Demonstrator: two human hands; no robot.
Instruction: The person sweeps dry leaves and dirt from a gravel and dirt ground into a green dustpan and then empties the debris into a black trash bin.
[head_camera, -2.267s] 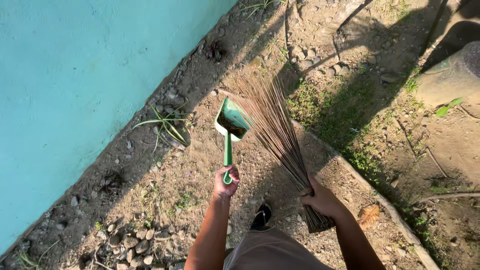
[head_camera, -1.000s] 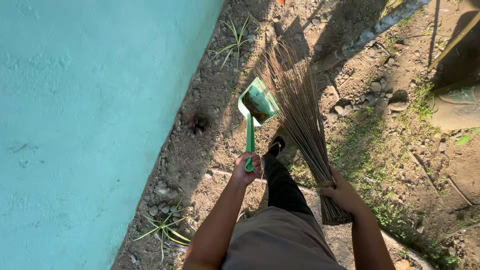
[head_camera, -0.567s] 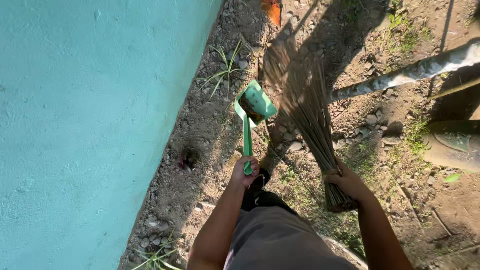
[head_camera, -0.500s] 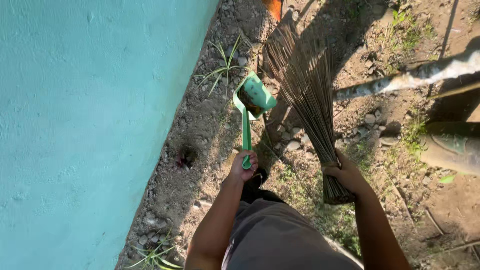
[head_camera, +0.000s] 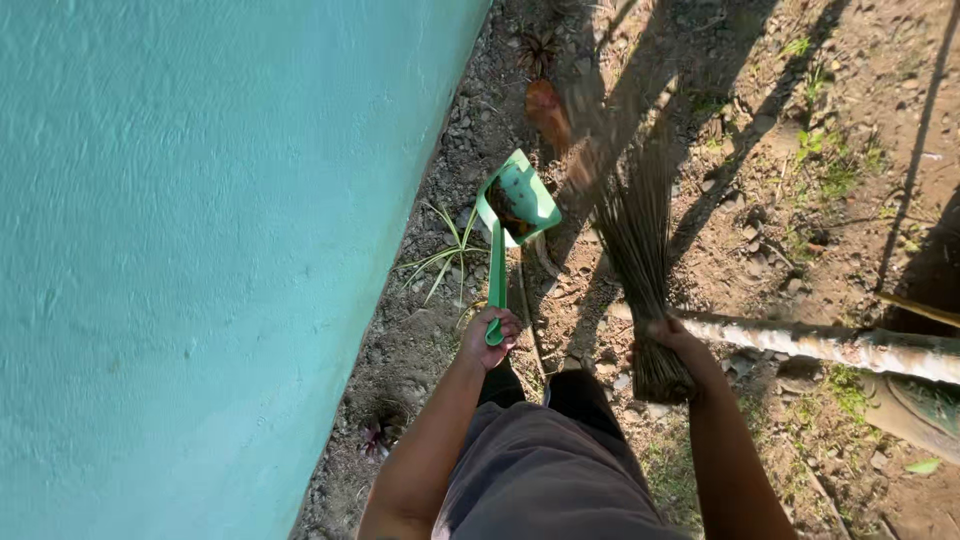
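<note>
I've stepped forward along the wall, left hand (head_camera: 490, 335) clamped on the green dustpan (head_camera: 518, 200), right hand (head_camera: 672, 345) gripping the stick broom (head_camera: 635, 230) beside it, mid-sweep; next, brush the brown leaf (head_camera: 548, 112) ahead inward.

Stick broom (head_camera: 640, 240) tips motion-blurred; pale pole (head_camera: 830, 345) cut off by right edge.

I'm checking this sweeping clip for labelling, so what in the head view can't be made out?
- Broom tips: smeared by motion blur, so contact with the ground is unclear.
- Dustpan contents: dark debris, too small to identify.
- Right hand fingers: wrapped round the broom's bound end, mostly hidden.
- Left hand: covers the end of the dustpan handle.
- Pale pole: cut off by the right edge.
- Feet: hidden under the person's shorts.
</note>
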